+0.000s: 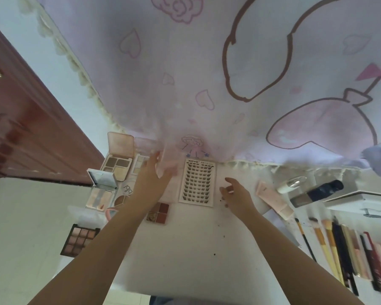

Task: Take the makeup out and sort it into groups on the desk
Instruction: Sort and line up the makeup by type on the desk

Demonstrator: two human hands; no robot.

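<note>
My left hand (151, 178) holds a translucent pink case (171, 164) at the back of the white desk (196, 249), just left of a card of false lashes (197, 183); the case is blurred. Right of the lash card, my right hand (235, 193) hovers low with loosely curled fingers and holds nothing. Open eyeshadow palettes lie grouped at the left: a beige one (117, 169), a mirrored one (101, 191), a nine-pan one (80, 238) and a small red one (158, 213).
A pink tube (273, 200), a white bottle (290, 183) and a dark foundation bottle (317, 192) lie at the right. Several brushes and pencils (339, 245) line the right edge. A pink cartoon curtain (207, 84) hangs behind the desk. Dark crumbs dot the desk.
</note>
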